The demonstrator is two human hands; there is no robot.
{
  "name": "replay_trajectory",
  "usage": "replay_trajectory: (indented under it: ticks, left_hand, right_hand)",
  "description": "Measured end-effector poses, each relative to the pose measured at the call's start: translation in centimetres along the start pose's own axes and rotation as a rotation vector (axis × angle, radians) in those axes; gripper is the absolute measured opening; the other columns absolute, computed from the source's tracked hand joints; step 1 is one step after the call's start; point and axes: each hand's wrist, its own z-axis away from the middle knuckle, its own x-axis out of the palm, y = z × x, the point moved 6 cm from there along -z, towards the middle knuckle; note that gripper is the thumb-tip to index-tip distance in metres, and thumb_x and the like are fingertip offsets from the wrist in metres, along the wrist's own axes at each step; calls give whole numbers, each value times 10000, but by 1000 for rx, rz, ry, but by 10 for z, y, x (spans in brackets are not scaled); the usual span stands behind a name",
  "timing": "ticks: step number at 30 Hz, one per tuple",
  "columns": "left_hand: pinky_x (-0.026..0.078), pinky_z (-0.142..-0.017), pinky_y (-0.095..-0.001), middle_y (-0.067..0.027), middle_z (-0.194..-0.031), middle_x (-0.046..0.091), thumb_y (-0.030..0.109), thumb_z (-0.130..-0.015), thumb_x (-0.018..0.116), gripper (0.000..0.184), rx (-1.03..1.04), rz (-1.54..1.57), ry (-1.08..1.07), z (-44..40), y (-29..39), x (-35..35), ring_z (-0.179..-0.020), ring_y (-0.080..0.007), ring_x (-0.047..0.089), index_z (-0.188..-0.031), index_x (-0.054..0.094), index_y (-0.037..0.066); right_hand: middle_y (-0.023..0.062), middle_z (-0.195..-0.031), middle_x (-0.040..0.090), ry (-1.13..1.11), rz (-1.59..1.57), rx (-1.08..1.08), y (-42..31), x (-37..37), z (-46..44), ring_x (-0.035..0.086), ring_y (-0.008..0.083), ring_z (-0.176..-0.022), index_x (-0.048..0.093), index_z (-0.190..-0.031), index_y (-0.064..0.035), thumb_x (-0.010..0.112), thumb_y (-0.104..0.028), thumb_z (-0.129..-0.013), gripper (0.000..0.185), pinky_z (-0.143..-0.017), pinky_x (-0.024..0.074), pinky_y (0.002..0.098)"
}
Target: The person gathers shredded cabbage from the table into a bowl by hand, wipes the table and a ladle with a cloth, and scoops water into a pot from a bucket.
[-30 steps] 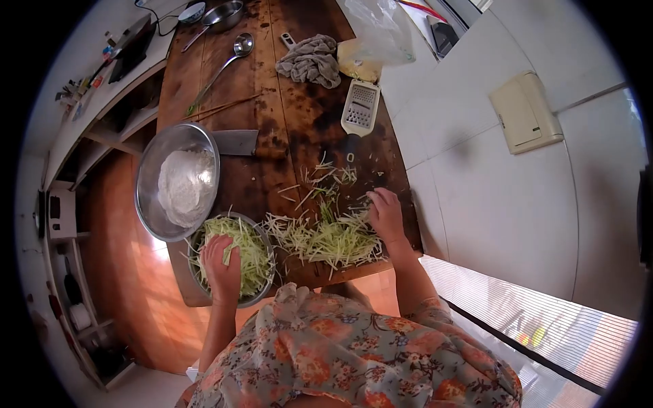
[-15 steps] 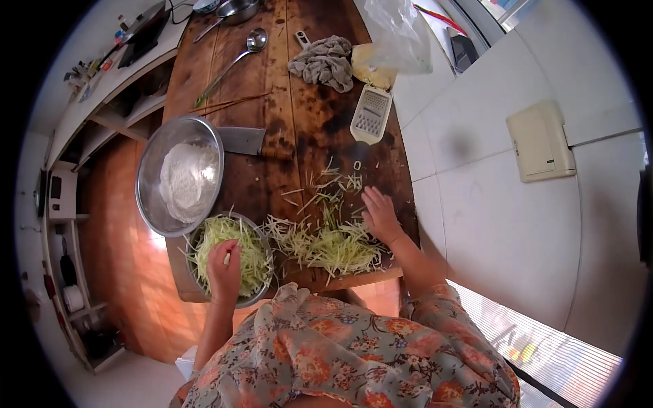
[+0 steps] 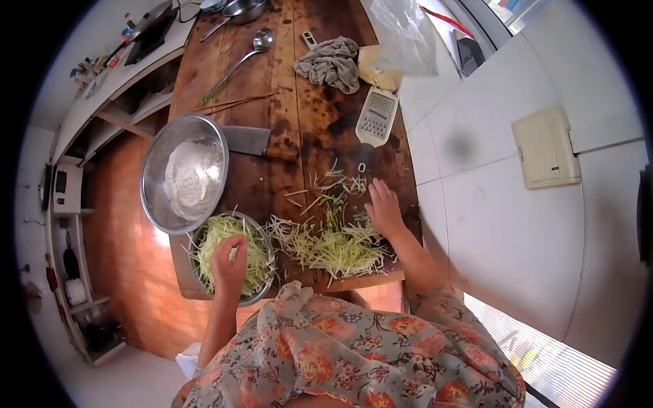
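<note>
Over the metal bowl of shreds (image 3: 243,298) hangs my left hand (image 3: 229,268), its fingers curled together in a pinch. Pale green shredded vegetable (image 3: 255,255) heaps up in that bowl, just under the hand. A pale bit shows by the fingertips, but whether they grip it I cannot make out. My right hand (image 3: 385,211) rests palm down by the table's right side, fingers stretched out and holding nothing. Beside it, a loose pile of vegetable shreds (image 3: 340,250) spreads along the near edge, with thinner scraps farther back.
A steel bowl (image 3: 151,178) of white flour (image 3: 194,178) leans beside the shred bowl. Behind lie a cleaver (image 3: 248,140), a grater (image 3: 377,117), chopsticks (image 3: 235,103), a ladle (image 3: 262,41), a grey cloth (image 3: 331,64) and a plastic bag (image 3: 405,37). A tiled wall (image 3: 490,224) borders the right.
The view has shifted slightly. My right hand has slid a little away from me along the pile, and my left hand stays pinched over the bowl.
</note>
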Motion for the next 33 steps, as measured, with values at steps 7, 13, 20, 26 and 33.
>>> replay_trajectory:
  ticks: [7, 13, 20, 26, 33]
  left_hand:
    - [437, -619, -240, -79, -731, 586, 15, -766, 539, 142, -254, 192, -34, 12, -22, -1, -661, -134, 550, -900, 575, -14]
    - [439, -605, -234, -70, -722, 585, 19, -773, 540, 147, -170, 157, -18, 11, -13, 0, -654, -118, 549, -913, 567, -19]
    - [436, -617, -230, -60, -721, 583, 17, -789, 521, 132, -228, 184, 22, 20, -25, -8, -656, -114, 546, -909, 567, -15]
    - [428, -620, -226, -57, -722, 580, 15, -797, 510, 133, -237, 247, -18, 13, -24, -1, -663, -108, 533, -914, 565, -17]
    - [423, -632, -214, -35, -713, 578, 35, -800, 516, 126, -171, 235, -35, 7, -16, -9, -673, -88, 531, -901, 569, -18]
  right_hand:
    - [171, -1172, 446, 87, -112, 189, 36, -40, -14, 423, 311, -1080, 470, -1079, 6, 512, -132, -793, 321, -893, 356, 385]
    - [198, -1259, 355, -47, 150, 378, 74, -12, -30, 345, 333, -1162, 364, -1195, 44, 513, -218, -815, 485, -939, 327, 386]
    - [228, -1264, 325, -75, 142, 520, 16, -23, 77, 339, 377, -1150, 354, -1198, 54, 549, -224, -789, 532, -938, 316, 431]
    - [217, -1264, 327, -82, 177, 415, 55, -28, 34, 363, 360, -1133, 361, -1191, 46, 562, -160, -766, 513, -915, 359, 401]
    - [178, -1280, 329, -196, 166, 696, 40, -26, 73, 350, 333, -1160, 334, -1212, 43, 478, -35, -754, 487, -933, 347, 391]
